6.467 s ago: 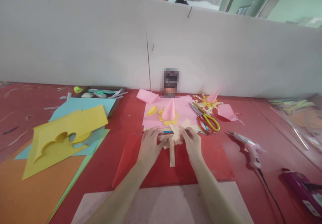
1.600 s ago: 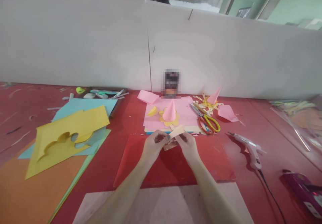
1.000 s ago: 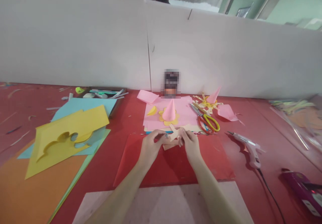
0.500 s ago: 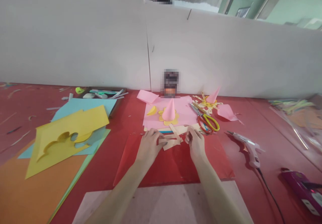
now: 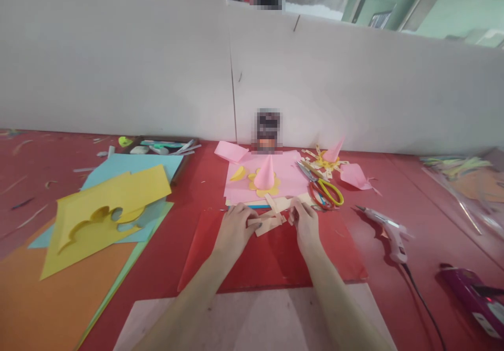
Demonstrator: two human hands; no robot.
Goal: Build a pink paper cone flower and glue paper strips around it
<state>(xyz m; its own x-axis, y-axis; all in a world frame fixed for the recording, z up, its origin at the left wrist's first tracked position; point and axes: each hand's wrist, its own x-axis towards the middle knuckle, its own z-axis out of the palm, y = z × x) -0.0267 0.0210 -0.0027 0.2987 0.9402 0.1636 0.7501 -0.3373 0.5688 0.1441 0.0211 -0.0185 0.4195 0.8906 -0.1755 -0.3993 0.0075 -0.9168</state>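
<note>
Over a red board (image 5: pixel 260 267), my left hand (image 5: pixel 235 225) pinches a beige paper strip (image 5: pixel 258 221) between thumb and fingers. My right hand (image 5: pixel 305 222) is closed at the right end of the strips, its fingertips on a small beige paper piece (image 5: pixel 291 217). A wider beige paper piece (image 5: pixel 269 228) lies between the hands. Just beyond stands a pink paper cone (image 5: pixel 265 175) on a yellow flower-shaped paper base (image 5: pixel 262 190). It rests on pink paper sheets (image 5: pixel 235 189). Scissors (image 5: pixel 326 191) with red and yellow handles lie beyond my right hand.
At right lie a glue gun (image 5: pixel 388 230) and a purple power strip (image 5: pixel 470 298). A second pink cone (image 5: pixel 334 150) on a yellow base with beige strips is at the back. Yellow cut paper (image 5: pixel 79 219) and orange paper (image 5: pixel 47 298) lie left. A white partition (image 5: pixel 118 62) rises behind.
My right hand has shifted very slightly, and the beige strips between the hands have moved a little. My left hand stays nearly where it was.
</note>
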